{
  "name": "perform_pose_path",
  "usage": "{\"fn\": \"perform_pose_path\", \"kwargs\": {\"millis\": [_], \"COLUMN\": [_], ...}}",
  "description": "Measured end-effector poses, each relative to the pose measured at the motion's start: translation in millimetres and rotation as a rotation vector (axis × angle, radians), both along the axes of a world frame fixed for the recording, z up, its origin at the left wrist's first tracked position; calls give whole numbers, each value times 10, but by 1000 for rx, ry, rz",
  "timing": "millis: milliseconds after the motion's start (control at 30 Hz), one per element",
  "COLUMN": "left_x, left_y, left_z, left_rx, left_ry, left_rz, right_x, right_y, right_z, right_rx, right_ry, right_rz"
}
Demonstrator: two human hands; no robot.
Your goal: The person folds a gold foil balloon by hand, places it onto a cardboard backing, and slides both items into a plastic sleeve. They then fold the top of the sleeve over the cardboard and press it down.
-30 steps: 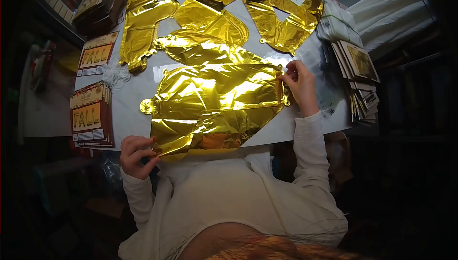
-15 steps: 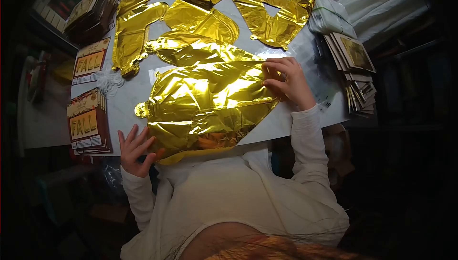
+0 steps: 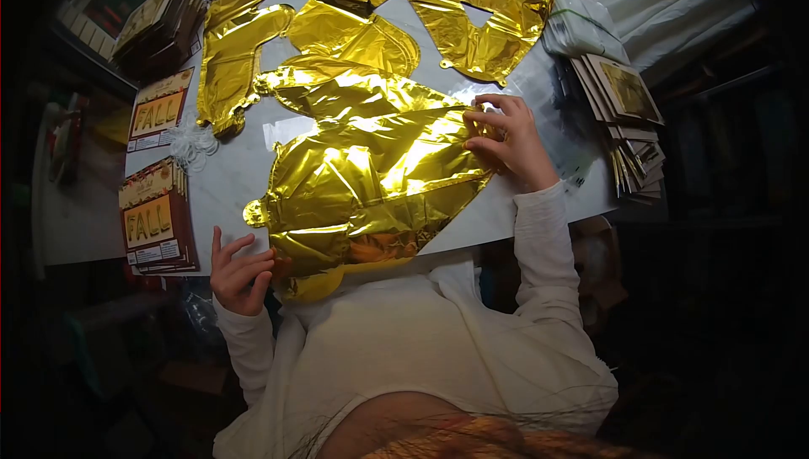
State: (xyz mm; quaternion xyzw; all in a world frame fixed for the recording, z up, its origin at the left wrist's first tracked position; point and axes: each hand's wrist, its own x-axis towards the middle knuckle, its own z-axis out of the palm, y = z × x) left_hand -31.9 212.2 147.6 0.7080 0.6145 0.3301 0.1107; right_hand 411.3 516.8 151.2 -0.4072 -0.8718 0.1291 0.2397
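Observation:
A shiny gold foil balloon (image 3: 379, 177), flat and creased, lies across the near part of the table and hangs slightly over its front edge. My right hand (image 3: 514, 139) grips the balloon's right end between thumb and fingers. At the lower left edge, my left hand (image 3: 243, 272) has its thumb and index finger closed on the foil, with the other fingers raised. A round tab on the balloon sticks out just above that hand. Behind lie more flat gold foil balloons: one at left (image 3: 236, 55), one in the middle (image 3: 354, 34) and one at right (image 3: 484, 29).
Printed FALL cards (image 3: 152, 215) are stacked at the left, with another FALL card (image 3: 160, 109) behind them. White string (image 3: 194, 147) lies beside these. At the right are brown cards (image 3: 624, 97) and clear plastic bags (image 3: 581, 25). The white table (image 3: 227, 206) ends near my torso.
The balloon's left side has shifted toward me, and its round tab now sits lower. My left hand has moved slightly and its fingers have drawn in. My right hand stays nearly in place.

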Motion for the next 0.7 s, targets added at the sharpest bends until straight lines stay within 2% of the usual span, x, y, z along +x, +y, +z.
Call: {"fn": "perform_pose_path", "kwargs": {"millis": [267,500,633,700], "left_x": [58,11,1,-55], "left_y": [144,175,196,236], "left_z": [-53,-56,-50,14], "left_rx": [38,40,70,62], "left_ry": [-16,-52,-55,-44], "left_rz": [27,37,30,-10], "right_x": [-19,-74,-508,-943], "right_y": [-20,-46,-200,-235], "right_z": [74,150,837,1115], "right_rx": [-80,0,73,40], "right_ry": [-6,-71,-134,-153], "right_rz": [10,46,135,385]}}
